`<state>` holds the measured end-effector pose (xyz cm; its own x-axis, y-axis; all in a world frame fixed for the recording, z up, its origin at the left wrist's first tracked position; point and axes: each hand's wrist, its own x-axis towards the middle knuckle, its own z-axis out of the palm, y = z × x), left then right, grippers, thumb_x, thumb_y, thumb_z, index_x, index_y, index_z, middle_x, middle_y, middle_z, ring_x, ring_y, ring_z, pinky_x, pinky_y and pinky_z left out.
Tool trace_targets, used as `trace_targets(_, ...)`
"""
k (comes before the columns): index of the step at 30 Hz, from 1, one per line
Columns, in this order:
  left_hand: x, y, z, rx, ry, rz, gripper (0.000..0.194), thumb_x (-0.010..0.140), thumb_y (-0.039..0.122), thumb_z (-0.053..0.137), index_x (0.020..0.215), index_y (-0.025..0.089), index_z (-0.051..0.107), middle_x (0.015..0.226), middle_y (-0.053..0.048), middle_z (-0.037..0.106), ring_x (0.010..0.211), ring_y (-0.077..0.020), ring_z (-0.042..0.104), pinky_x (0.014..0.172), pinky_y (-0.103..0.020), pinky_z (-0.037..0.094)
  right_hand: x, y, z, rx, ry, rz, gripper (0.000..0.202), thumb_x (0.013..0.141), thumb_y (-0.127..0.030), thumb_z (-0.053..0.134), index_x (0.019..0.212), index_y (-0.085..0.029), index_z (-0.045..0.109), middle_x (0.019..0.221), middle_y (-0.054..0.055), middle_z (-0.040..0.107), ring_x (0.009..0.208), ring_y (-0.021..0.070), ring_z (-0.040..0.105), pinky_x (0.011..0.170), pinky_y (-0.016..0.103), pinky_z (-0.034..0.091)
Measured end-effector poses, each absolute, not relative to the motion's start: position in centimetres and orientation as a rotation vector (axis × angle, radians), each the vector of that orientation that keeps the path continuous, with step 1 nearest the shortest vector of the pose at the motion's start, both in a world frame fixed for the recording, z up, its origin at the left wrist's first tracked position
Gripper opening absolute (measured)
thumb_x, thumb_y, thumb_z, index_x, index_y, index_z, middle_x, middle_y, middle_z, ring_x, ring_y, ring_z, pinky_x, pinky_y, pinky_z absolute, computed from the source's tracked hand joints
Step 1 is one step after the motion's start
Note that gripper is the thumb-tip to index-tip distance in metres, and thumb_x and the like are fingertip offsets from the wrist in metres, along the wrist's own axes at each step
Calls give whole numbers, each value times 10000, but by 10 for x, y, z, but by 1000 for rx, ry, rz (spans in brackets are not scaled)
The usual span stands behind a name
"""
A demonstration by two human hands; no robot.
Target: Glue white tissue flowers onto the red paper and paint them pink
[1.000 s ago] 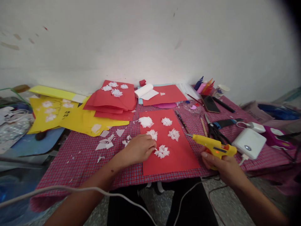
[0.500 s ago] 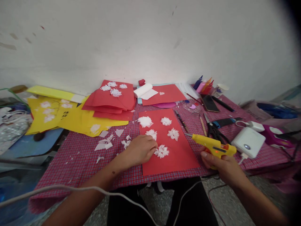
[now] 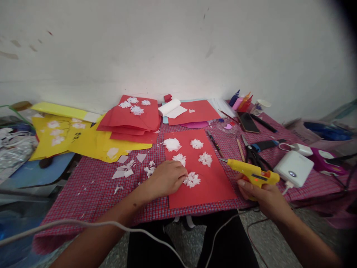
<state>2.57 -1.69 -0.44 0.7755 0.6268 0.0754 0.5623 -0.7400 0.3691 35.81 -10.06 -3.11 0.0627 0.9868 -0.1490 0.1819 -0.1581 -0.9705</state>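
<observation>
A red sheet of paper lies before me with several white crumpled-paper flowers on it. Fingers curled and pressed together, my left hand rests over the sheet's left edge and pinches the left side of the lowest paper flower. The exact fingertip contact is partly hidden. My right hand grips a yellow hot glue gun over the right of the sheet. Its nozzle points left, apart from the flowers, and a small red light glows on its body. Torn white paper scraps lie left of my left hand.
Stacked red paper and yellow painted sheets lie at the back left. A white paper roll sits behind. Scissors, a white power bank and a phone are at right. A pale cable crosses in front.
Almost nothing differs: my left hand stays at the lowest flower and my right hand keeps holding the glue gun. The view has shifted very slightly.
</observation>
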Motion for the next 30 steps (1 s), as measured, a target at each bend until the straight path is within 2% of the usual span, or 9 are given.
trace_targets(3, 23, -17, -4, 2638, 902, 305, 194, 962, 198, 499, 999, 200, 689, 961, -45, 678, 929, -195, 606, 860, -335, 459, 358, -100, -31, -1489, -1235, 1190, 306, 867, -496, 743, 887, -197, 679, 564, -27, 530, 509, 129, 427, 482, 273, 305)
trace_targets(6, 20, -17, -3, 2629, 883, 325, 258, 916, 136, 494, 1057, 209, 698, 969, -40, 680, 929, -193, 609, 845, -331, 466, 357, -100, -28, -1504, -1242, 1189, 316, 860, -505, 746, 878, -196, 678, 565, -25, 534, 514, 131, 435, 488, 278, 317)
trace_targets(9, 17, -16, -1, 2590, 914, 341, 285, 941, 147, 481, 1137, 214, 678, 1045, -41, 693, 987, -193, 620, 863, -330, 471, 354, -100, -25, -1517, -1237, 1165, 342, 842, -527, 753, 844, -196, 669, 560, -20, 534, 513, 135, 444, 491, 283, 333)
trace_targets(12, 17, -15, -1, 2596, 953, 325, 194, 984, 230, 499, 1039, 205, 683, 1014, -42, 690, 976, -199, 620, 853, -338, 468, 353, -100, -24, -1518, -1240, 1156, 347, 844, -530, 750, 822, -194, 664, 551, -20, 522, 510, 133, 434, 488, 282, 330)
trace_targets(15, 19, -14, -4, 2634, 938, 300, 206, 1001, 270, 508, 944, 196, 691, 930, -38, 670, 910, -192, 607, 828, -335, 456, 353, -101, -25, -1510, -1231, 1164, 338, 850, -521, 750, 848, -193, 670, 554, -23, 518, 504, 128, 422, 479, 278, 314)
trace_targets(30, 24, -15, -7, 2672, 905, 313, 232, 1006, 267, 508, 886, 202, 695, 884, -28, 648, 869, -175, 581, 827, -319, 437, 353, -99, -27, -1497, -1209, 1179, 363, 807, -536, 787, 864, -193, 682, 555, -25, 525, 500, 125, 432, 475, 263, 320)
